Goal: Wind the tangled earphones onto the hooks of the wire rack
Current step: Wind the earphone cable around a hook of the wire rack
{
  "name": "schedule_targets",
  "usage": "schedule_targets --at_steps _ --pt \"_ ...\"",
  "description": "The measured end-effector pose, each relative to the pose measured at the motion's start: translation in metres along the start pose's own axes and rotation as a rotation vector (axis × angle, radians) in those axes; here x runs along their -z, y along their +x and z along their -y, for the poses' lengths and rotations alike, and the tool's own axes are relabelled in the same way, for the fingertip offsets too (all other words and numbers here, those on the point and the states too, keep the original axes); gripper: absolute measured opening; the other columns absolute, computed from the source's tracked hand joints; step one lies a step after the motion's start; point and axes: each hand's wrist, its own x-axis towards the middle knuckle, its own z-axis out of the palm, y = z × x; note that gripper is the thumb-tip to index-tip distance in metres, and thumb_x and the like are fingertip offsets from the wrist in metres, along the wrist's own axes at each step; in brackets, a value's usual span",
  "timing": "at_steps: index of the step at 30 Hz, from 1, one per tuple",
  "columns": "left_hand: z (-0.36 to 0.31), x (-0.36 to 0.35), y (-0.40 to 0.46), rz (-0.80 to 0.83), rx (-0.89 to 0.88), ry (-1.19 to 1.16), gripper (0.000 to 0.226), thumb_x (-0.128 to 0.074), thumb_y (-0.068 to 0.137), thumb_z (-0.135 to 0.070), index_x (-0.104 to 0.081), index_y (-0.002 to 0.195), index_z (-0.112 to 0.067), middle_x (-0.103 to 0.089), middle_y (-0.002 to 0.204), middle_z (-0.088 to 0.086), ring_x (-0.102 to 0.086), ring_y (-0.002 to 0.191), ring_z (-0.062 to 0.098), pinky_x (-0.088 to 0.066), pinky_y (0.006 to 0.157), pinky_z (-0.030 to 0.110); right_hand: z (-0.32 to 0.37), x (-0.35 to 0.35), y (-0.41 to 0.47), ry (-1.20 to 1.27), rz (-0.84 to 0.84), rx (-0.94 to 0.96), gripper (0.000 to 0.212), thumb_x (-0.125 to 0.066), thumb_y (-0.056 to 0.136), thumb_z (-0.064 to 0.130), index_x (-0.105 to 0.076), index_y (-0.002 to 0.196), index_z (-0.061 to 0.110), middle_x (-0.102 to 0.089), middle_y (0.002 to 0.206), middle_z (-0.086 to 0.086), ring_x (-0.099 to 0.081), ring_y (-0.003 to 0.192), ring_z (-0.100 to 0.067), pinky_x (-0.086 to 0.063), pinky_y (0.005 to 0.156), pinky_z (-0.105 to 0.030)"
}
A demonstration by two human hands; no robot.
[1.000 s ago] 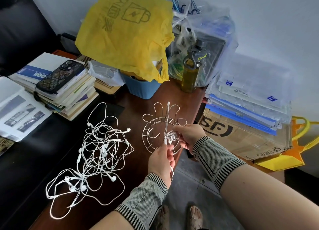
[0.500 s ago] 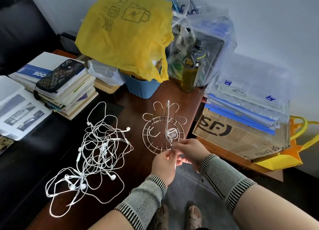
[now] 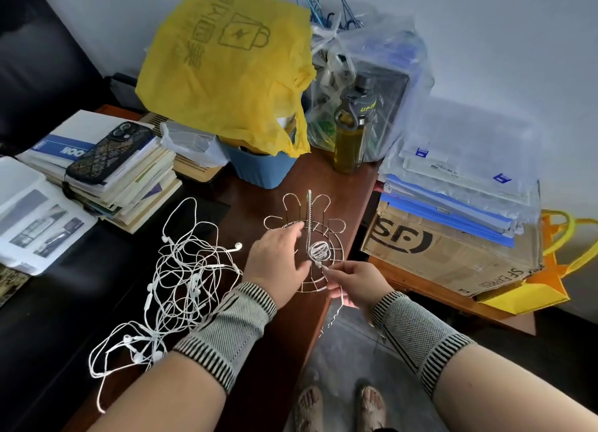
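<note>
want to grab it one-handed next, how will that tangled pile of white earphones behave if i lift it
The tangled earphones are thin looping cords, so probably floppy and light. The loops cross heavily, so the pile would likely rise as one dangling clump. Loose strands near the table edge might snag.

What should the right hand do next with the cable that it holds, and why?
Probably carry the cable once more around the hook. The right hand pinches a white cable whose loose end hangs past the table edge, a small coil already sits on the wire rack, and the left hand rests on the rack, seemingly steadying it.
</note>
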Motion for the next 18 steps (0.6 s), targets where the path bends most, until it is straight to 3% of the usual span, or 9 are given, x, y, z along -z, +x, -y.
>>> schedule_targets --at_steps 2,5,10,14,18 --pt "-0.004 0.000 0.009 0.121 -0.020 0.047 0.060 -0.064 0.089 -0.036 -0.041 0.143 -0.023 -0.059 0.126 -0.010 -0.051 0.119 0.012 -0.038 0.102 0.029 -0.001 0.002 0.002 -0.018 -0.001 -0.004 0.008 -0.066 0.088 0.014 -0.070 0.089 0.007 -0.069 0.074 -0.006 -0.063 0.062 -0.013 -0.046 0.059 -0.025" --pt "-0.007 0.000 0.016 0.159 0.000 0.010 0.040 -0.061 0.092 -0.037 -0.057 0.131 -0.026 -0.065 0.117 -0.004 -0.055 0.112 0.015 -0.042 0.097 0.030 -0.001 0.008 0.003 -0.018 -0.021 0.002 0.007 -0.067 0.086 0.006 -0.072 0.088 0.010 -0.071 0.078 -0.010 -0.064 0.067 -0.016 -0.050 0.068 -0.032" --pt "-0.001 -0.007 0.019 0.159 0.040 -0.065 0.027 -0.063 0.090 -0.037 -0.067 0.116 -0.029 -0.066 0.107 -0.002 -0.058 0.103 0.016 -0.046 0.092 0.031 0.003 0.026 0.002 -0.131 -0.139 0.096 0.006 -0.069 0.084 0.011 -0.072 0.089 0.009 -0.068 0.069 -0.004 -0.059 0.054 -0.009 -0.048 0.053 -0.022" --pt "-0.001 -0.009 0.018 0.154 0.044 -0.082 0.025 -0.064 0.091 -0.037 -0.067 0.114 -0.030 -0.066 0.107 -0.003 -0.058 0.102 0.014 -0.047 0.090 0.029 0.011 0.027 0.006 -0.387 -0.191 0.239 0.014 -0.070 0.082 0.019 -0.068 0.096 0.021 -0.063 0.078 -0.002 -0.056 0.065 -0.012 -0.055 0.063 -0.031" --pt "-0.002 -0.008 0.018 0.148 0.051 -0.081 0.024 -0.063 0.091 -0.033 -0.068 0.114 -0.029 -0.066 0.106 -0.003 -0.057 0.103 0.015 -0.046 0.092 0.031 0.013 0.012 0.015 -0.530 -0.163 0.301 0.031 -0.072 0.081 0.026 -0.065 0.111 0.025 -0.055 0.071 0.009 -0.049 0.059 -0.005 -0.044 0.057 -0.022"
